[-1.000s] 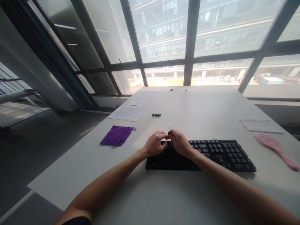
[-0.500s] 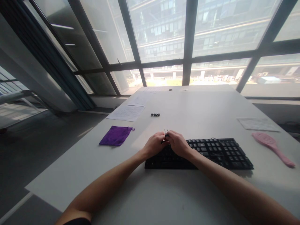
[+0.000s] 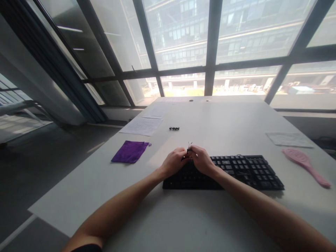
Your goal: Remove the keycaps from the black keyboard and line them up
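A black keyboard [image 3: 244, 171] lies in front of me, its left part under my hands. My right hand [image 3: 202, 161] pinches a small dark keycap puller [image 3: 189, 144], whose two thin wire prongs point up and away from me. My left hand [image 3: 174, 161] is closed against the right fingertips, above the keyboard's upper left area. What the left fingers hold, if anything, is hidden. Beyond the hands, several small black keycaps [image 3: 174, 128] stand in a short row on the white table [image 3: 210, 126].
A purple drawstring pouch [image 3: 130, 152] lies to the left, with paper sheets [image 3: 141, 126] behind it. On the right are a pink hairbrush [image 3: 304, 164] and a flat pale packet [image 3: 288, 139]. Large windows [image 3: 181, 35] stand beyond the table's far edge.
The keycap puller and my right hand have shifted slightly right, and the wire prongs now stick up higher and look farther apart. My left hand has barely moved.
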`<state>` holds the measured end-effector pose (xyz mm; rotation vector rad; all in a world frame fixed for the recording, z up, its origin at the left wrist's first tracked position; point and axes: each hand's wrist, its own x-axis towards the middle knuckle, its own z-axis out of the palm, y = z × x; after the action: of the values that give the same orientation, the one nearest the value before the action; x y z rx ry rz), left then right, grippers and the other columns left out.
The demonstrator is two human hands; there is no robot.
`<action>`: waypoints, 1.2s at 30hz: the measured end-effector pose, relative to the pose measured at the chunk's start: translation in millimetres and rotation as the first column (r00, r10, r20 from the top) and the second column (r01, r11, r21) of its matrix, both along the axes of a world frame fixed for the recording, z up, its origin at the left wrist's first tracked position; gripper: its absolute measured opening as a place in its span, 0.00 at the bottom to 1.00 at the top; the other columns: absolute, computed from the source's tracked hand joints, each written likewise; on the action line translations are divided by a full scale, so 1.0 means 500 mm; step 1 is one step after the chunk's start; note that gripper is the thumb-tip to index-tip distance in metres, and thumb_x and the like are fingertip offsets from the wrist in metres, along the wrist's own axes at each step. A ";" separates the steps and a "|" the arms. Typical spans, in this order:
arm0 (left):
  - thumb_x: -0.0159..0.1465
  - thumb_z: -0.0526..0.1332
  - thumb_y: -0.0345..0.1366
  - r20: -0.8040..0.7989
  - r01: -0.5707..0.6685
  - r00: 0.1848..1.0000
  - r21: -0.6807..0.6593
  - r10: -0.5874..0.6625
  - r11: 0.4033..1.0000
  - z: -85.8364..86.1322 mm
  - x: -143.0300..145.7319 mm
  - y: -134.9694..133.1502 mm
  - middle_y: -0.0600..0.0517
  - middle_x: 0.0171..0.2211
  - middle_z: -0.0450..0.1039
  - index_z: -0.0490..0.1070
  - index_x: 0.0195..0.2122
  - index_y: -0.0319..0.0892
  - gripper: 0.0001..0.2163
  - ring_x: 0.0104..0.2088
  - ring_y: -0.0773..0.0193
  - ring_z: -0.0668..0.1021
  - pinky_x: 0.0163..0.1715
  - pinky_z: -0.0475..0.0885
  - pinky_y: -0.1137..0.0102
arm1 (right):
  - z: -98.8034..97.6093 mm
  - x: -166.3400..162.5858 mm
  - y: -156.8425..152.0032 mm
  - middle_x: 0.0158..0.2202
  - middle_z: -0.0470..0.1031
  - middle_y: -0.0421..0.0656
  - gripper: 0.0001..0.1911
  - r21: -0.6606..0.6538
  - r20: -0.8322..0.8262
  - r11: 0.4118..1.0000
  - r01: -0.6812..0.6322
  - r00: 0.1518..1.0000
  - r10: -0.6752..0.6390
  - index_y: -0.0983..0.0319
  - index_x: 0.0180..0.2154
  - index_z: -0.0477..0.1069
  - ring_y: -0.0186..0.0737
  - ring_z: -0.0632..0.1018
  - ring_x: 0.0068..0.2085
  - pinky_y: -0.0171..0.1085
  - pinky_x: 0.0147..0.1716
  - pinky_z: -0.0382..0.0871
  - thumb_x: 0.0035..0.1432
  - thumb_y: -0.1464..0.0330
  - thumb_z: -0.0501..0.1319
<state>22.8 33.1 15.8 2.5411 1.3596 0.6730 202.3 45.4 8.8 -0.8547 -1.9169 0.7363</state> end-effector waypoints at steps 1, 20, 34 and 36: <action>0.68 0.59 0.41 0.011 0.000 1.000 0.000 0.000 1.000 0.002 0.001 -0.001 0.50 0.36 0.72 0.73 0.37 0.43 0.08 0.39 0.60 0.75 0.40 0.70 0.67 | 0.000 0.000 0.002 0.29 0.71 0.40 0.10 -0.018 -0.023 1.000 0.014 1.000 -0.015 0.61 0.29 0.66 0.36 0.70 0.32 0.35 0.33 0.60 0.65 0.71 0.53; 0.63 0.64 0.31 0.209 -0.075 0.976 0.090 0.054 0.993 0.001 0.002 -0.008 0.52 0.38 0.73 0.68 0.41 0.45 0.07 0.41 0.59 0.74 0.42 0.71 0.64 | 0.002 -0.007 0.000 0.32 0.77 0.43 0.10 -0.048 -0.005 0.985 0.164 0.986 -0.165 0.59 0.36 0.68 0.40 0.76 0.33 0.35 0.34 0.62 0.68 0.66 0.50; 0.65 0.63 0.35 0.246 0.044 0.967 0.092 -0.066 0.995 0.020 0.004 -0.002 0.48 0.45 0.73 0.75 0.41 0.44 0.05 0.47 0.59 0.74 0.49 0.71 0.63 | 0.002 -0.007 0.007 0.24 0.74 0.38 0.11 -0.138 -0.028 0.961 0.241 0.969 -0.247 0.58 0.32 0.63 0.37 0.74 0.26 0.33 0.28 0.59 0.68 0.64 0.50; 0.64 0.64 0.36 0.297 0.068 0.953 0.009 -0.068 0.998 0.024 -0.006 0.018 0.48 0.43 0.74 0.75 0.41 0.44 0.05 0.45 0.60 0.75 0.44 0.73 0.65 | 0.001 -0.008 0.009 0.23 0.74 0.38 0.11 -0.162 -0.044 0.960 0.227 0.971 -0.237 0.59 0.32 0.63 0.37 0.74 0.25 0.34 0.28 0.60 0.68 0.64 0.50</action>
<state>19.9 42.1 28.0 2.3526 1.1646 0.9927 198.3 50.1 9.1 -1.1188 -1.6834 0.7671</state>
